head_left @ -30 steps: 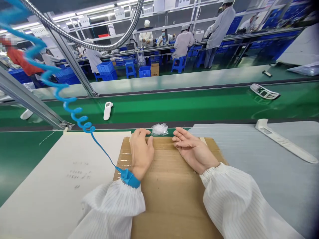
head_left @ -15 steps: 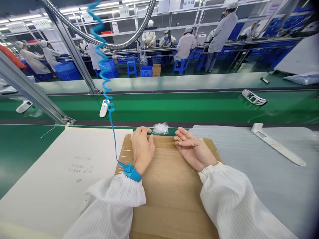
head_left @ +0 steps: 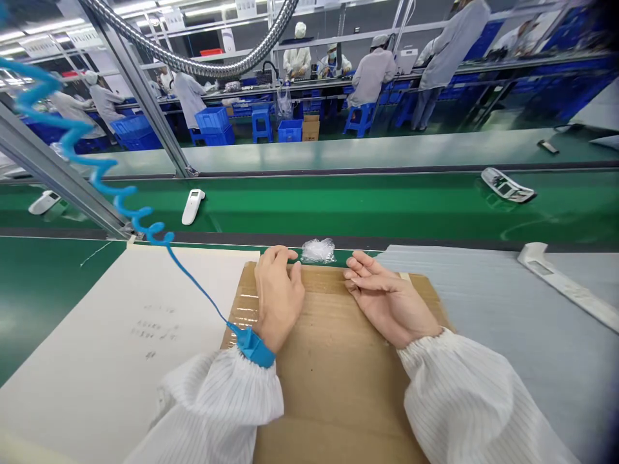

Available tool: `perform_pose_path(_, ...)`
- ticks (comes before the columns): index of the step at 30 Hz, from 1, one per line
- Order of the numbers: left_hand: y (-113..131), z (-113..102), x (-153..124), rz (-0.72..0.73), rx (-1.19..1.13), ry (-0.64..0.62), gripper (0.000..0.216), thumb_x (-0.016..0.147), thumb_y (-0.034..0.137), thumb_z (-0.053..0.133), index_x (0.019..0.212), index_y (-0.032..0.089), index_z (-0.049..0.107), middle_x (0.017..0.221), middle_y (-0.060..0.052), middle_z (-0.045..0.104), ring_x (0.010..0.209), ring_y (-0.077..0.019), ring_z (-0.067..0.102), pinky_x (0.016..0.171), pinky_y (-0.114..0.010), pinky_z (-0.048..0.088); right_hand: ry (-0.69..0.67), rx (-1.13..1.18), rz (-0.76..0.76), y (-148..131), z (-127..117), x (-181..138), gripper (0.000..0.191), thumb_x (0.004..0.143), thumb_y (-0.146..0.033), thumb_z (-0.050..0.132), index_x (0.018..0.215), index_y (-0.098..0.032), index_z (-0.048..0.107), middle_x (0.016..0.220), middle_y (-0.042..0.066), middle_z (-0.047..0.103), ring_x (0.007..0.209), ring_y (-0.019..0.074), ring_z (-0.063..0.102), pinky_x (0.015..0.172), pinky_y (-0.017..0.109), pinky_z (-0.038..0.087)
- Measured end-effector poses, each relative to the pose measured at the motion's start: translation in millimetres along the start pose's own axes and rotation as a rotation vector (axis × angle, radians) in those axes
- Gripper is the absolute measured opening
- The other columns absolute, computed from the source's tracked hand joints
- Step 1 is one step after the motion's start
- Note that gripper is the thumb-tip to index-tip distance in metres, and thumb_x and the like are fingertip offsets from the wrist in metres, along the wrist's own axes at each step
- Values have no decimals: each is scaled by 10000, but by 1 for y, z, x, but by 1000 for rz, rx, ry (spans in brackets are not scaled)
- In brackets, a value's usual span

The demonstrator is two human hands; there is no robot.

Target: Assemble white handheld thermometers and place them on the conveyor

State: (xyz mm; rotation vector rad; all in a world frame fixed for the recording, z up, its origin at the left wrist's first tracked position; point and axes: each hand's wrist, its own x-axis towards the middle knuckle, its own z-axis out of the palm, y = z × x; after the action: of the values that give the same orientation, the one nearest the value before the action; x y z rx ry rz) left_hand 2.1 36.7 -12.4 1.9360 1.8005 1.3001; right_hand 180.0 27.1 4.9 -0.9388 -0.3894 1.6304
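Mid-frame, my bare left hand (head_left: 280,296) and right hand (head_left: 394,306) curl half-open, empty, over flat brown cardboard (head_left: 333,374); lower-left dark writing (head_left: 153,333) is illegible.

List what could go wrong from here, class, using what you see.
1. The blue cord, joined to the strap on the left wrist, might tug the left hand on a long reach.
2. The crumpled plastic lies just beyond the cardboard; a hand could nudge it toward the belt.
3. A wide swing of the right sleeve might knock the white part.
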Motion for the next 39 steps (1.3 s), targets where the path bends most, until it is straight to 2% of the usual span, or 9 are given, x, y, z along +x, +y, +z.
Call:
perform_pose_path(14, -4, -2, 4, 70, 8, 1, 174, 865, 224, 522, 951, 178, 666, 1035, -87, 697, 1014, -259, 641, 942, -429, 516, -85, -11, -71, 2, -1, -2, 417, 468, -56, 795, 857, -190, 730, 849, -5, 674, 681, 98, 532, 637, 254, 395)
perform_pose_path(17, -2, -3, 4, 67, -1, 8, 183, 873, 248, 508, 950, 192, 664, 1053, -86, 698, 1029, -261, 641, 953, -429, 513, -129, -190, -85, -21, 1, -8, 356, 539, -118, 815, 875, -207, 735, 896, -3, 688, 686, 98, 545, 640, 260, 402)
perform_pose_path(21, -1, -2, 2, 45, 2, 5, 189, 880, 280, 511, 955, 202, 667, 1079, -87, 696, 1068, -276, 635, 964, -447, 510, -176, -638, -162, -83, -17, 13, 296, 616, -239, 840, 898, -227, 752, 1019, 33, 736, 774, 130, 630, 712, 285, 455)
perform_pose_path(22, -2, -2, 2, 39, 2, 4, 190, 883, 286, 512, 956, 204, 667, 1085, -87, 696, 1074, -278, 634, 965, -451, 510, -144, -759, -177, -102, -27, 24, 287, 641, -274, 834, 912, -230, 753, 1047, 45, 741, 792, 140, 645, 728, 294, 470)
perform_pose_path(24, -2, -1, 1, 35, -1, 7, 190, 891, 298, 514, 961, 211, 668, 1095, -85, 693, 1078, -278, 634, 966, -455, 511, 72, -1044, -218, -143, -48, 51, 236, 699, -318, 804, 914, -233, 755, 1014, 53, 752, 822, 169, 674, 745, 313, 496)
perform_pose_path(27, -1, -1, 1, 22, 6, 18, 186, 910, 306, 509, 965, 225, 667, 1122, -77, 683, 1086, -271, 632, 982, -459, 505, 375, -1248, -272, -199, -83, 92, 84, 722, -160, 772, 776, -173, 709, 829, 87, 719, 837, 226, 670, 770, 358, 481)
perform_pose_path(30, 3, -2, -1, -4, 31, 15, 196, 928, 332, 501, 955, 243, 673, 1133, -67, 682, 1080, -272, 637, 962, -467, 521, 668, -1414, -352, -237, -113, 129, 118, 760, -56, 704, 729, -152, 644, 879, 135, 685, 993, 282, 636, 881, 418, 436)
perform_pose_path(33, 9, -3, -4, -24, 59, 20, 210, 941, 372, 502, 961, 273, 686, 1139, -45, 685, 1050, -272, 650, 897, -463, 554, 817, -1530, -385, -248, -134, 161, 98, 852, -96, 656, 947, -119, 667, 1081, 177, 669, 1112, 289, 601, 967, 460, 426)
perform_pose_path(39, 18, -4, -7, 14, 71, 17, 190, 941, 367, 520, 963, 298, 696, 1153, -28, 686, 1046, -280, 654, 897, -469, 555, 797, -1594, -457, -233, -148, 194, 302, 959, -335, 626, 1239, -223, 625, 1344, 103, 585, 1135, 238, 612, 953, 437, 533)
